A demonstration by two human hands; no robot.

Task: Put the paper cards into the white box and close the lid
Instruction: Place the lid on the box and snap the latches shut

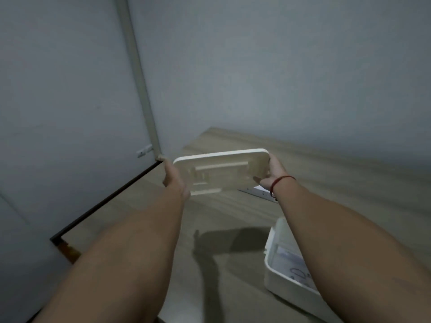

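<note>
I hold a cream-white lid [221,171] in the air above the wooden table, its ribbed underside facing me. My left hand [173,177] grips its left edge and my right hand [271,173] grips its right edge; a red string sits on that wrist. The white box [275,273] stands open at the lower right, partly hidden by my right forearm. Paper cards [291,268] with printed marks lie inside it.
The wooden table [233,217] runs to grey walls at the back and left, with a dark edge along its left side. A flat ruler-like strip [258,191] lies on the table behind my right wrist. A pale vertical pipe [140,78] stands in the wall corner.
</note>
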